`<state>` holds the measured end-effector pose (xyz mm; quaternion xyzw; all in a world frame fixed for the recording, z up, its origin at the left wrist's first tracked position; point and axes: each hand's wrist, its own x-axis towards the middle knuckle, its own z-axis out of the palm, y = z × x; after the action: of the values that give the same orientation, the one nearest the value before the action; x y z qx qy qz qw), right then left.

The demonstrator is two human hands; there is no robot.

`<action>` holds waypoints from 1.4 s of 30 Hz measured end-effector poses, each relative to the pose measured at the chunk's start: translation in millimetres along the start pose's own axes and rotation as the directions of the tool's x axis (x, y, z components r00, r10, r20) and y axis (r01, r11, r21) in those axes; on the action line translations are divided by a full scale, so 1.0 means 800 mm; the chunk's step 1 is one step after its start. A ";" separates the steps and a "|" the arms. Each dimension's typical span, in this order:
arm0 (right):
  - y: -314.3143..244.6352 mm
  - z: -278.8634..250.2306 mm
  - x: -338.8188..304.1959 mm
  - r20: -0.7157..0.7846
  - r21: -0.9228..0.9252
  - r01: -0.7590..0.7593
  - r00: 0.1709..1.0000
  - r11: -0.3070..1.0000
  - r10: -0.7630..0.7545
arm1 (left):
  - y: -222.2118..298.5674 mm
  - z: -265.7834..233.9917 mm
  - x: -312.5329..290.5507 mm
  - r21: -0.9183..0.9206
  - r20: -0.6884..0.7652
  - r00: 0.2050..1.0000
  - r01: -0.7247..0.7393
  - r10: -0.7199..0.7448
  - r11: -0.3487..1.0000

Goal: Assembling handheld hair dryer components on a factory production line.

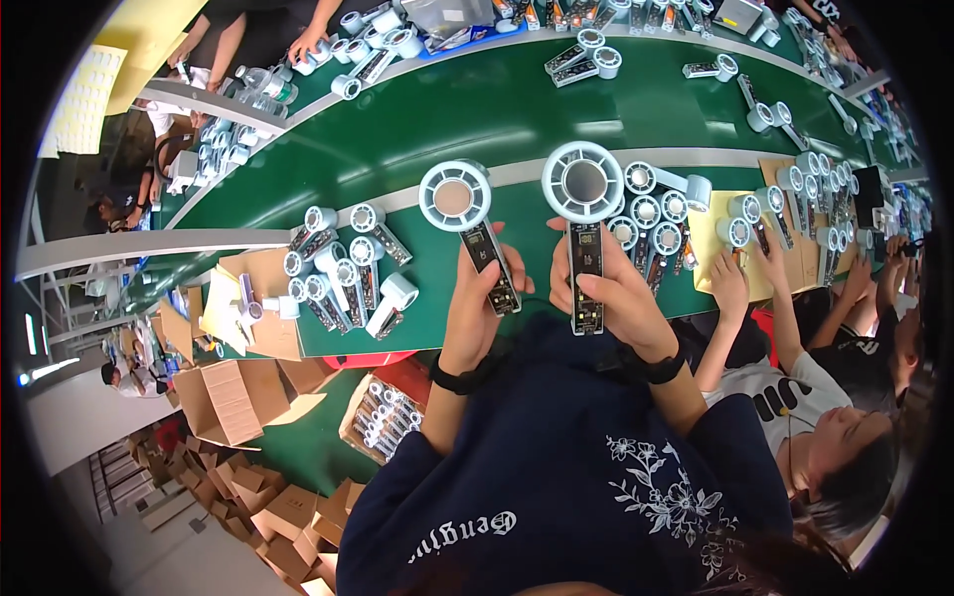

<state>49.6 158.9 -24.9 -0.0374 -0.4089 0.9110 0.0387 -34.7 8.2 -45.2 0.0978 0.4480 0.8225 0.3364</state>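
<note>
My left hand [483,288] is closed around the handle of a light-blue handheld fan [454,195], its round spoked head pointing away from me. In my right hand [621,298] is a second handheld fan [583,181], held upright beside the first. Both handles lack a front cover, so dark circuit boards show, with my thumbs resting on them. To the left of my hands a group of similar fans [345,273] lies on the green table [427,328]. Another cluster of fans [646,211] lies just right of my right hand.
A green conveyor belt [397,139] with scattered fans runs beyond the table's pale edge. Cardboard boxes [229,402] stand at the lower left, near a carton of parts [386,419]. At my right, a co-worker's hands [730,283] work over a yellow sheet [708,248].
</note>
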 end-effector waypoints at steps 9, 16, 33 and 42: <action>-0.001 -0.001 -0.001 0.020 -0.084 0.000 1.000 0.996 0.001 | 0.017 0.018 -0.013 0.027 0.007 0.998 0.056 -0.056 0.998; -0.004 0.002 -0.004 -0.004 -0.160 0.016 1.000 0.987 -0.017 | 0.019 0.022 -0.019 -0.020 0.071 0.997 0.035 -0.033 0.999; 0.000 0.000 -0.014 -0.030 -0.141 0.012 0.999 0.990 -0.016 | 0.020 0.040 -0.024 -0.081 0.140 0.984 0.123 -0.110 0.989; 0.003 0.003 -0.020 0.010 -0.122 0.059 0.998 0.991 -0.058 | 0.020 0.038 -0.024 0.030 0.178 0.982 0.058 -0.062 0.998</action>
<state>65.0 153.5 -24.7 -0.0247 -0.4649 0.8829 0.0617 -13.4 10.2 -12.2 0.1620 0.4287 0.7943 0.3989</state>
